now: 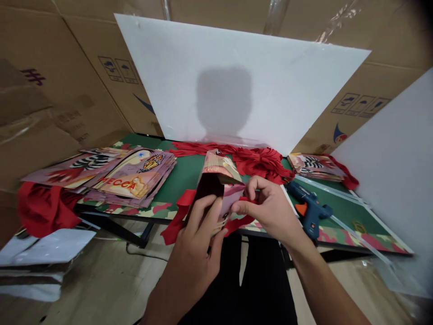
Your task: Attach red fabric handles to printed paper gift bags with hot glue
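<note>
Paper bag: it (232, 198) is in both hands, above the near edge of the tabletop (189, 174). It is pink, cream and tan with pictures on it, and its mouth gapes, dark inside.
Red ribbon: a strip (174, 228) sticks out to the left of the bag, and more red shows on the right.
Left hand: it (199, 239) is clamped on the bag, long fingers bent over the near side, thumb lower down.
Right hand: it (265, 203) comes in from the right, thumb and finger pinching the bag's side edge.
Red ribbon pile: it (259, 162) lies behind the bag, bunched up.
Glue gun: blue with an orange trigger (311, 210), it lies just right of the right hand.
Big flat stack: it (131, 176) sits at the left, with a butterfly on top and red letters that say MECCA.
Small flat stack: it (316, 167) sits at the back right, with black and white stripes.
White board: it (243, 85) stands at the back with a head's shadow on it.
Cardboard: brown sheets (84, 27) stand behind, with little umbrella signs; the small print is too blurry to read.
</note>
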The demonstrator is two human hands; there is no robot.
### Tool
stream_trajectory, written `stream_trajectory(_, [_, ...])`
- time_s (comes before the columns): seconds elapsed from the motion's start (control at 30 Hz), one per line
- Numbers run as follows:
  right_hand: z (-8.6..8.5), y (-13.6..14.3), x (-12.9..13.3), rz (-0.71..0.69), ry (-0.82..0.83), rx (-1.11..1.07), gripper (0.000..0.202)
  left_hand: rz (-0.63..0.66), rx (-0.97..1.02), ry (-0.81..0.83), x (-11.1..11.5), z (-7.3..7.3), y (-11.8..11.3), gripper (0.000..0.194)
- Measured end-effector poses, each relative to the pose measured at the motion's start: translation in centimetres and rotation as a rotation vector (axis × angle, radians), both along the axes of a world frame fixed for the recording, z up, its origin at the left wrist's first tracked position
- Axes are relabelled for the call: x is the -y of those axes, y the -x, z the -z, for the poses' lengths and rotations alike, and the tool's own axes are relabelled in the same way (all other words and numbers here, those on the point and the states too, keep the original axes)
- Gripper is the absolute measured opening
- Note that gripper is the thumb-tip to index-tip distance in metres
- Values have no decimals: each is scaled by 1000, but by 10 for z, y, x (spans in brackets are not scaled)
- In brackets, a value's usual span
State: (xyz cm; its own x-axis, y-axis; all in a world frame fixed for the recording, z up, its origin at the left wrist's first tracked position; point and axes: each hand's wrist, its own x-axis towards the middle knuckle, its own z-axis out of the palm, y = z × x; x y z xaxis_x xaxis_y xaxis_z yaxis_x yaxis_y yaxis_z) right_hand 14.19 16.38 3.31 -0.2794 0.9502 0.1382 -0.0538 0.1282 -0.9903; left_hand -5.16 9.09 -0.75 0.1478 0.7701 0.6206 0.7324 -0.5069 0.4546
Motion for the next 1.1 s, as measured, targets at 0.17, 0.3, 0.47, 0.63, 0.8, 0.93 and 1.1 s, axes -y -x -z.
stream_trajectory(0.17, [16, 4, 4, 14, 25, -159, 52, 124, -144, -43, -5, -5, 7, 75])
stream_trajectory(0.3, [30, 2, 7, 32, 58, -182, 39, 182, -225, 24, -13, 0, 19, 91])
stream_trajectory(0.47, [69, -5, -12, 24, 49, -15, 35, 220, -394, 181, -49, 8, 29, 100])
stream_trajectory(0.63, [104, -5, -39, 132, -210, 557, 24, 121, -676, 403, -100, 18, 30, 86])
stream_trajectory(0.8, [105, 4, -55, -41, -549, 832, 30, 138, -820, 395, -128, 27, 41, 73])
stream_trajectory(0.93, [102, 11, -66, -148, -635, 967, 30, 181, -795, 373, -132, 33, 54, 80])
stream_trajectory(1.1, [101, 21, -68, -83, -629, 961, 31, 190, -757, 394, -136, 47, 65, 76])
